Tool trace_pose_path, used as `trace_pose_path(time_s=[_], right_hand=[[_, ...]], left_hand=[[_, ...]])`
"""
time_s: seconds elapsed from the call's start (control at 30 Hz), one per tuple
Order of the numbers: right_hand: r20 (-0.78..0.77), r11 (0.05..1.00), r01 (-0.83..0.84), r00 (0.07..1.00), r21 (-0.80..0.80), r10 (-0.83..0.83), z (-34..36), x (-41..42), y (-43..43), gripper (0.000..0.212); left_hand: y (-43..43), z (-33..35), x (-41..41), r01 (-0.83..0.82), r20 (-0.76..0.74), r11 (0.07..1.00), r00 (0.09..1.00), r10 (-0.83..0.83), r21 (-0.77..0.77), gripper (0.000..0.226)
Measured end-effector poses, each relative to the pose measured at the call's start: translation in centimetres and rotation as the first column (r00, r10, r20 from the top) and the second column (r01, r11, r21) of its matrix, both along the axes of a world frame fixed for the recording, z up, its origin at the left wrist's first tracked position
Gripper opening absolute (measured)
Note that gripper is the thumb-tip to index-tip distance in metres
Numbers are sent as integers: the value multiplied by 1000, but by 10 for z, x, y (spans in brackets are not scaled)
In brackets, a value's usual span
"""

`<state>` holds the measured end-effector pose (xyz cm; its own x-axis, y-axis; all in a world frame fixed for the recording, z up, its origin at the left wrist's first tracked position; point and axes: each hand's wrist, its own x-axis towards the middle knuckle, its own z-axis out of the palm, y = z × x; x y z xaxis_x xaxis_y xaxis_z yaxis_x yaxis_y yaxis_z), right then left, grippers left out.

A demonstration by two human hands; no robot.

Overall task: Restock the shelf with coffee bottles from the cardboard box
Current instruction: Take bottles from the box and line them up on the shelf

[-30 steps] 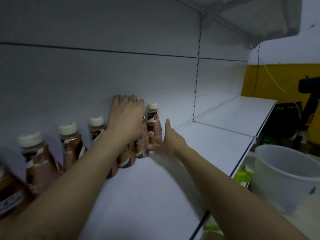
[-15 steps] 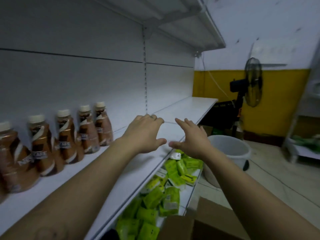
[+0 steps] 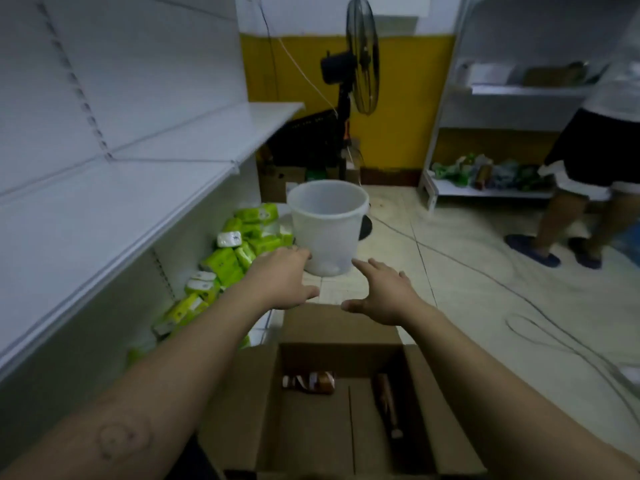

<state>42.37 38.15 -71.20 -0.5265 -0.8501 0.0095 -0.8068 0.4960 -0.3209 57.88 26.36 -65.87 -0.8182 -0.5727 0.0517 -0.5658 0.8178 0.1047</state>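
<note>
An open cardboard box (image 3: 256, 403) sits on the floor below me. Two brown coffee bottles lie on its bottom: one (image 3: 308, 382) on its side near the far wall, another (image 3: 387, 401) lengthwise along the right wall. Both my hands hover over the box's far flap, palms down and holding nothing: my left hand (image 3: 285, 282) with fingers loosely spread, my right hand (image 3: 381, 294) beside it. The white shelf (image 3: 114, 202) runs along the left; the stretch in view is bare.
A translucent white bucket (image 3: 327, 223) stands on the floor just beyond my hands. Green packets (image 3: 235, 251) are piled on the low shelf at left. A black standing fan (image 3: 356, 74), floor cables and a person's legs (image 3: 568, 223) at right.
My view swung from the shelf's bottle row down to the box. Both hands let go of the bottles, pulled off the shelf and came down over the box, holding nothing.
</note>
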Motion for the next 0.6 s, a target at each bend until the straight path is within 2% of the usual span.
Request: trace_pose_path(time_s=[0.13,0.27,0.33,0.43,0.6], right_hand=[[95,983,58,993,174,-75,-67,-17,12,92],[272,938,73,947,338,-171,-134,-31,24,87],[338,905,65,914,421,-223,-167,-37,30,87],[417,862,45,862,505,-289,-214,-43,35,87],[433,756,112,761,645,-482,-292,-49,37,91]], left_hand=[[-5,-66,-27,-27,150,989,989,6,143,72],[-14,-145,-47,-122,330,934,944,4,337,74],[-17,-186,-53,-170,374,871,927,-17,461,67],[-20,-243,-61,-276,459,792,889,-5,544,65],[-19,-329,-75,-465,485,583,864,135,667,66]])
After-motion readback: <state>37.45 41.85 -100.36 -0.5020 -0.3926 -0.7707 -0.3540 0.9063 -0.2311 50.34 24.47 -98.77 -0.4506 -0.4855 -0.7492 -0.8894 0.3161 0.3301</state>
